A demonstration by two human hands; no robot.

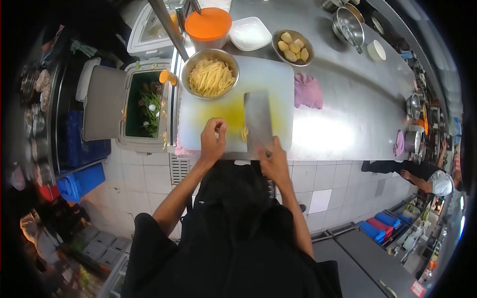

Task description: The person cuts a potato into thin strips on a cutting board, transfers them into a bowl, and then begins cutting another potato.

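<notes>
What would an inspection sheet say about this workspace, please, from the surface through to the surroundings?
Surface: metal counter; board has a yellow patch.
Job's things: cleaver over the board, pale yellow pieces beside its blade; metal bowl of pale yellow strips at the board's far left corner.
Clutter: pink cloth at the board's right; orange-lidded tub, white dish and bowl of pale chunks beyond.
Hands: right grips the cleaver; left curled, apparently holding nothing.
Cables: nothing seen.
Surroundings: open bin with green scraps at left; person at far right.
</notes>
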